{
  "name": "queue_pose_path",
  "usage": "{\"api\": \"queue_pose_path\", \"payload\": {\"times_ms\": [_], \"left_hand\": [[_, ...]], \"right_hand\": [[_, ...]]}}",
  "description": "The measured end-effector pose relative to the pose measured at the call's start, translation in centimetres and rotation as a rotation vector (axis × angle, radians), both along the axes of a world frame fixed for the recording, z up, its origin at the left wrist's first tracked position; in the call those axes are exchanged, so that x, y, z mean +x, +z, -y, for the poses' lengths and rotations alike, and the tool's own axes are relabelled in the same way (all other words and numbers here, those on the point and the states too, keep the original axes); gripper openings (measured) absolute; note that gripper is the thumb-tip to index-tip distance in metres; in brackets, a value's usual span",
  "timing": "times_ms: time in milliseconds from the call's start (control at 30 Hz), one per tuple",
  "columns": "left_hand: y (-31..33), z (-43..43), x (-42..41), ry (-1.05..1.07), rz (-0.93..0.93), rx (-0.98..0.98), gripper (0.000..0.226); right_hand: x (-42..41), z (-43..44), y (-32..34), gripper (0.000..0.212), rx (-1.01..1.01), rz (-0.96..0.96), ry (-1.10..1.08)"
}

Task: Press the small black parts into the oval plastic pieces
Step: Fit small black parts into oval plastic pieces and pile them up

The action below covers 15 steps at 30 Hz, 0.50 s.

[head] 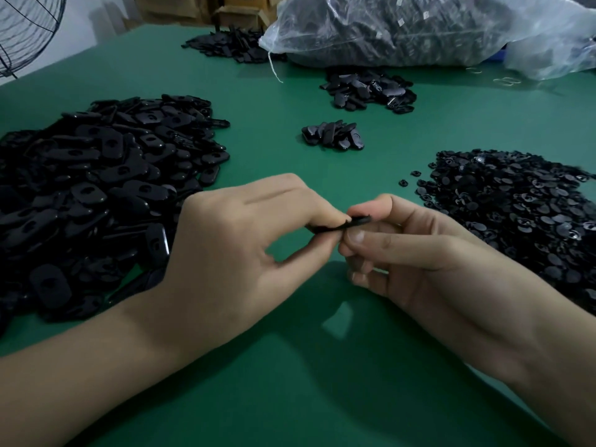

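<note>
Above the green table (pixel 290 366), my left hand (pixel 238 250) pinches a flat black oval piece (pixel 325 228) edge-on between thumb and fingers. My right hand (pixel 396 250) pinches its other end, where a small black part (pixel 361 220) sits between thumb and forefinger. How the two pieces join is hidden by my fingertips. A large heap of oval pieces (pixel 96 188) lies at the left. A heap of small round black parts (pixel 522 211) lies at the right.
A small cluster of oval pieces (pixel 333 137) lies past my hands, with two more piles (pixel 367 90) (pixel 232 45) farther back. A clear plastic bag of black parts (pixel 419 27) fills the back right. A wire fan guard (pixel 25 27) stands at the far left.
</note>
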<state>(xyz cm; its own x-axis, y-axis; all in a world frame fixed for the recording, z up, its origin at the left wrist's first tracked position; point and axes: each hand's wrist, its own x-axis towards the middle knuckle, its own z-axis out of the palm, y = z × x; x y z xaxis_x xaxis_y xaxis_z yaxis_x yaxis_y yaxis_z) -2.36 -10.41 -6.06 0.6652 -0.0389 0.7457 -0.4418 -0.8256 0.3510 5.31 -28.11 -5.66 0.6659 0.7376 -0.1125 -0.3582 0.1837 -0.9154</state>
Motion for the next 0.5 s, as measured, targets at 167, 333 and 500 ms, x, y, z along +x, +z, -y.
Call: {"api": "queue_pose_path", "payload": {"times_ms": [167, 333, 500], "left_hand": [[-0.09, -0.23, 0.55, -0.008, -0.152, -0.156, 0.009], [-0.47, -0.38, 0.78, -0.087, -0.367, -0.441, 0.009], [-0.63, -0.56, 1.06, -0.119, -0.492, -0.625, 0.011]], "right_hand": [[0.0, -0.2, 0.16, 0.019, -0.109, 0.332, -0.152], [0.39, -0.53, -0.38, 0.002, -0.164, 0.511, -0.204], [0.66, -0.68, -0.76, 0.004, -0.199, 0.606, -0.212]]}}
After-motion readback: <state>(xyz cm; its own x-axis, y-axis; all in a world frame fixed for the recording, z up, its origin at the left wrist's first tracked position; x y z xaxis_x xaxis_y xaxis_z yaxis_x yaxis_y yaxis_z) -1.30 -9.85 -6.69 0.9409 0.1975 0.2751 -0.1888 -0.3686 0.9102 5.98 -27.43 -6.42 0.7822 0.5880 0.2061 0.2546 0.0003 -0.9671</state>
